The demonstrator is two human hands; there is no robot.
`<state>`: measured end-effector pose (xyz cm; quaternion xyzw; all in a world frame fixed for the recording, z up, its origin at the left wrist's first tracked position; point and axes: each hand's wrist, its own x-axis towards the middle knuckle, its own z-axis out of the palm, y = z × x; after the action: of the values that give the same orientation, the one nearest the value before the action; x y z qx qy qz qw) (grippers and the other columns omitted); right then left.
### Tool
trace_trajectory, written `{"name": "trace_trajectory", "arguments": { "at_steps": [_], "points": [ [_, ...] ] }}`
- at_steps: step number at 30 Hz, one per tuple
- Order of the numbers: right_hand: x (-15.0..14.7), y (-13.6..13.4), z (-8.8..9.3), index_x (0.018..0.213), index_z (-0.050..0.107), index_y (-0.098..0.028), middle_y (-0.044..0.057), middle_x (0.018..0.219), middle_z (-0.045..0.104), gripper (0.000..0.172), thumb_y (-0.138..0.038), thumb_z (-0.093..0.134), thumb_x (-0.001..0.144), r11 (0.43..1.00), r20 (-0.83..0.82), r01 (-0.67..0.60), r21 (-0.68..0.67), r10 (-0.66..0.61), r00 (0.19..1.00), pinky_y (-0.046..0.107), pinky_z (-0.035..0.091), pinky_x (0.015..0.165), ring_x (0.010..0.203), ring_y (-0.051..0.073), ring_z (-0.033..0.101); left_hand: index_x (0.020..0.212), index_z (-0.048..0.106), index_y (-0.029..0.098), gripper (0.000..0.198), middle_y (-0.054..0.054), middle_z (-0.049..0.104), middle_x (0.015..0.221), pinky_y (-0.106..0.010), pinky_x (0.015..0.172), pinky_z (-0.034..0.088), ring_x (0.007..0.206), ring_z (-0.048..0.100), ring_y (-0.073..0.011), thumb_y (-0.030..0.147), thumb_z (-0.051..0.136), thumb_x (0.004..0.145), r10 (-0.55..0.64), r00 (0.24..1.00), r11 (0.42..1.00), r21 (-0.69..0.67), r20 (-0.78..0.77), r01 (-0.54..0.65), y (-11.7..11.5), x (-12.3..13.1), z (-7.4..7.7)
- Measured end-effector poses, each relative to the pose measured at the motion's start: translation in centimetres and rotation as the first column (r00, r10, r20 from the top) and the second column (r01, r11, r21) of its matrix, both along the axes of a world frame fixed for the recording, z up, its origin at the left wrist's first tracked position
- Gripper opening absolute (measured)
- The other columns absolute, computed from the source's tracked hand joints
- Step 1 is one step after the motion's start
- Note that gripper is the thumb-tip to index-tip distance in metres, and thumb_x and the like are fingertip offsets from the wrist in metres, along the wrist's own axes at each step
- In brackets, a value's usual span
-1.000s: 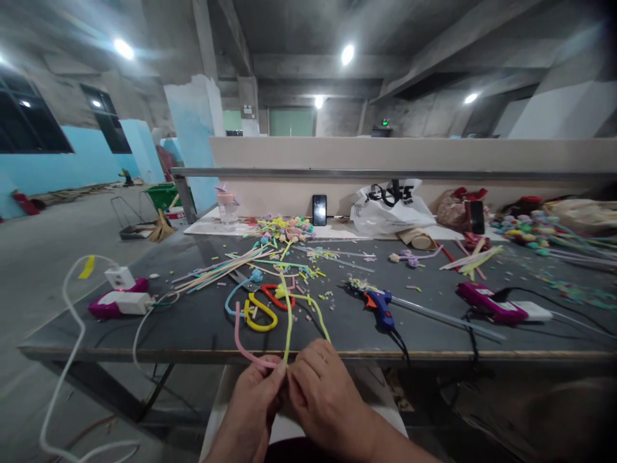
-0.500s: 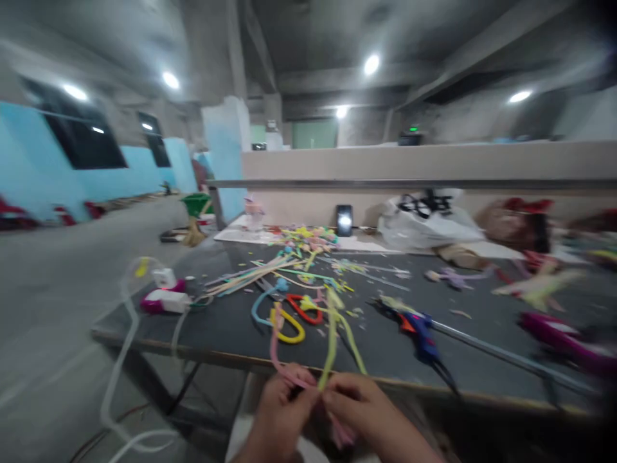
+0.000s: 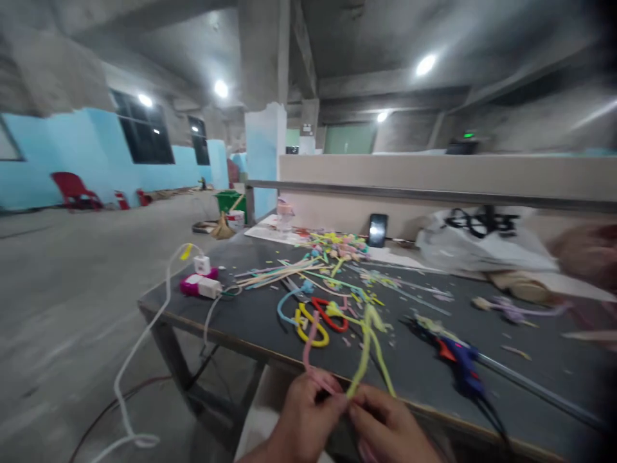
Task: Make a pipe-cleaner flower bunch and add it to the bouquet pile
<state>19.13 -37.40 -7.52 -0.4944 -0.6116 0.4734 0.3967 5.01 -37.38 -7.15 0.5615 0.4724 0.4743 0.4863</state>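
My left hand (image 3: 313, 411) is closed in a pinch on a pink pipe cleaner (image 3: 310, 344), whose free end rises over the table's front edge. Close beside it, my right hand (image 3: 388, 424) has its fingers pressed together on a yellow-green pipe cleaner (image 3: 365, 354), bent over at the top with one leg hanging down to the right. Both sets of fingertips nearly meet, and the point where the strands come together is hidden by them. Just beyond lie a yellow loop (image 3: 313, 339) and a red loop (image 3: 330, 314), which look like scissor handles, and a bent blue pipe cleaner (image 3: 285, 307).
A blue glue gun (image 3: 465, 370) with a long clear stick lies right on the dark table (image 3: 231, 321). Loose pipe cleaners (image 3: 279, 273) and a colourful pile (image 3: 337, 244) lie farther back. A phone (image 3: 377, 230), a white bag (image 3: 482, 241) and plugged-in chargers (image 3: 202, 283) stand around.
The view has turned left, so the table and hands appear farther right. Both hands keep their pinch on the pipe cleaners, with little other visible change.
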Motion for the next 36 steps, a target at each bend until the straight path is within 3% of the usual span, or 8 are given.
{"name": "trace_trajectory", "arguments": {
  "at_steps": [2, 5, 9, 11, 19, 22, 26, 36],
  "points": [
    [-0.3, -0.1, 0.1, 0.049, 0.048, -0.017, -0.002, 0.047, 0.044, 0.022, -0.023, 0.051, 0.069, 0.977, 0.208, 0.051, 0.207, -0.094, 0.973, 0.023, 0.030, 0.048, 0.046, 0.010, 0.039, 0.060, 0.057, 0.016, 0.011, -0.002, 0.054, 0.061, -0.025, 0.060, 0.037, 0.063, 0.049, -0.0161, 0.025, 0.056, 0.066, 0.020, 1.000, 1.000, -0.011, 0.022, -0.020, 0.2, 0.4, -0.6],
    [-0.7, -0.3, 0.0, 0.053, 0.048, -0.017, 0.000, 0.055, 0.050, 0.017, -0.012, 0.046, 0.069, 0.810, 0.426, -0.050, 0.585, -0.254, 0.868, 0.028, 0.033, 0.062, 0.057, 0.013, 0.043, 0.061, 0.054, 0.015, 0.015, -0.001, 0.053, 0.063, -0.023, 0.061, 0.037, 0.063, 0.047, -0.0141, 0.028, 0.054, 0.068, 0.032, 0.995, 0.997, -0.066, 0.093, -0.026, 0.5, 1.0, -1.8],
    [-0.4, -0.5, 0.0, 0.063, 0.051, -0.016, 0.003, 0.063, 0.052, 0.014, -0.010, 0.043, 0.073, 0.613, 0.596, -0.323, 0.721, -0.310, 0.741, 0.036, 0.030, 0.076, 0.065, 0.014, 0.042, 0.064, 0.052, 0.015, 0.018, 0.002, 0.048, 0.057, -0.022, 0.053, 0.033, 0.055, 0.041, -0.0110, 0.031, 0.055, 0.068, 0.046, 0.981, 0.980, -0.196, 0.190, -0.008, 0.3, 1.3, -2.6],
    [-0.1, -0.6, 0.2, 0.062, 0.050, -0.016, 0.002, 0.062, 0.051, 0.015, -0.009, 0.042, 0.073, 0.634, 0.613, -0.335, 0.697, -0.284, 0.737, 0.035, 0.030, 0.075, 0.064, 0.014, 0.042, 0.060, 0.050, 0.015, 0.022, 0.005, 0.042, 0.049, -0.021, 0.048, 0.028, 0.048, 0.035, -0.0089, 0.034, 0.058, 0.066, 0.033, 0.976, 0.968, -0.249, 0.215, 0.023, 0.2, 1.2, -2.5],
    [0.3, -0.8, 0.6, 0.053, 0.049, -0.016, 0.000, 0.057, 0.054, 0.015, -0.016, 0.048, 0.068, 0.934, 0.368, 0.037, 0.355, -0.176, 0.913, 0.027, 0.035, 0.062, 0.059, 0.012, 0.049, 0.064, 0.054, 0.014, 0.029, 0.004, 0.047, 0.050, -0.020, 0.049, 0.028, 0.048, 0.039, -0.0076, 0.039, 0.067, 0.058, -0.076, 0.940, 0.941, -0.287, 0.333, 0.178, 0.6, 0.5, -2.0],
    [0.3, -0.8, 0.9, 0.054, 0.048, -0.017, -0.003, 0.048, 0.050, 0.015, -0.024, 0.050, 0.068, 0.997, 0.148, 0.052, 0.055, -0.060, 0.987, 0.024, 0.035, 0.052, 0.047, 0.010, 0.046, 0.062, 0.054, 0.014, 0.028, 0.004, 0.048, 0.050, -0.020, 0.048, 0.029, 0.048, 0.040, -0.0076, 0.035, 0.070, 0.056, -0.087, 0.944, 0.950, -0.258, 0.318, 0.175, 1.0, 0.4, -2.6],
    [0.5, -0.9, 1.4, 0.061, 0.054, -0.014, -0.003, 0.044, 0.049, 0.018, -0.030, 0.053, 0.069, 0.940, -0.278, -0.138, -0.311, 0.049, 0.959, 0.021, 0.032, 0.045, 0.039, 0.007, 0.042, 0.063, 0.053, 0.014, 0.025, 0.002, 0.053, 0.053, -0.021, 0.051, 0.034, 0.050, 0.046, -0.0092, 0.033, 0.069, 0.059, -0.105, 0.889, 0.936, -0.257, 0.446, 0.240, 0.8, 0.6, -2.8],
    [0.7, -1.0, 0.9, 0.060, 0.058, -0.011, 0.001, 0.055, 0.056, 0.008, -0.017, 0.055, 0.064, 0.861, -0.593, -0.337, -0.381, 0.052, 0.803, 0.019, 0.030, 0.049, 0.049, 0.007, 0.047, 0.070, 0.055, 0.013, 0.017, -0.003, 0.061, 0.052, -0.025, 0.051, 0.040, 0.047, 0.054, -0.0134, 0.025, 0.066, 0.065, -0.138, 0.783, 0.901, -0.252, 0.606, 0.354, -0.4, 0.8, -1.3]
  ]
}}
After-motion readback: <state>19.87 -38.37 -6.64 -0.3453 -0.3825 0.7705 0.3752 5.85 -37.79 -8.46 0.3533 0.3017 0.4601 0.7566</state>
